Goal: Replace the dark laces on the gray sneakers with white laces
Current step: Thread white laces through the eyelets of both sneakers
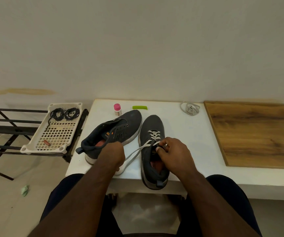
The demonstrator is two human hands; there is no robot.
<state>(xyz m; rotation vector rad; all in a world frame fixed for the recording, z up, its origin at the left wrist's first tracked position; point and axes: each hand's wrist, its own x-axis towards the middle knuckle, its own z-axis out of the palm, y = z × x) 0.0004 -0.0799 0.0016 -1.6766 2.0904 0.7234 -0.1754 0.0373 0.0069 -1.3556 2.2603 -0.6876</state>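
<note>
Both hands over a white table, close to the near edge. Right hand curled, pinching a white lace at the top holes of the right gray sneaker. Left hand curled tight around the loose end of the same lace, pulled out to the left.

Big to small now. Pale wall behind everything, with a brown stain low on the left. White table against that wall. Wooden board lying flat on the right part of the table, well apart from the shoes. Black metal rack standing on the floor to the left. White plastic tray full of holes sitting on the rack, just beside the table's left edge.

Right gray sneaker upright, heel poking over the near edge, white lace crossed through the lower holes. Left gray sneaker tipped on its side, no lace in it, toe near the other shoe's toe. Open bare table between the shoes and the board.

Two coiled dark laces at the far end of the tray. Second white lace bunched at the back of the table. Green comb and small pink-capped bottle near the back edge. Small brown thing in the tray's near end. Crumpled green scrap on the floor.
</note>
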